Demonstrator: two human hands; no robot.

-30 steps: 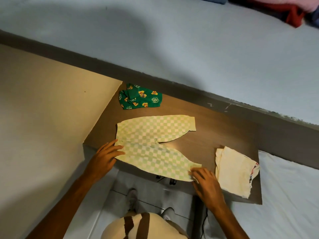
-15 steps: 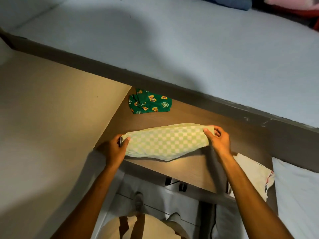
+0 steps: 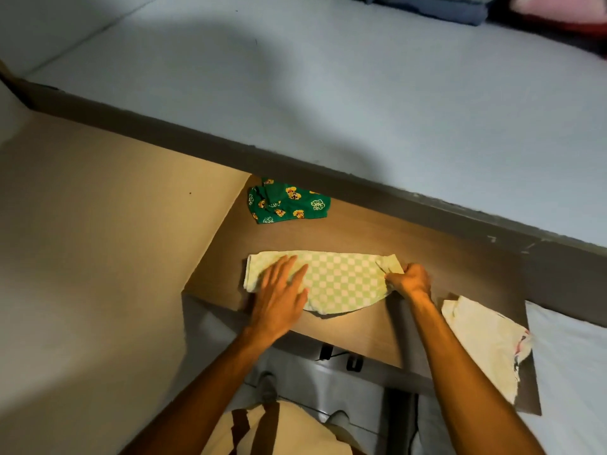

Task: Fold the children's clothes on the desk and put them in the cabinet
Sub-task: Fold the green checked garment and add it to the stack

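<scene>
Brown tabletop [image 3: 427,257] beside a bed: green checked pants [image 3: 341,280], folded, lie lengthwise left to right. Left hand [image 3: 282,297] presses flat, fingers spread; right hand [image 3: 410,279] pinches the right end.

My left hand [image 3: 279,297] covers the checked cloth's [image 3: 345,280] nine o'clock end. At one o'clock, folded blue fabric [image 3: 437,8] and something pink [image 3: 558,11] run off the top edge. The cream cloth's [image 3: 486,343] coloured print is too small to read.
</scene>
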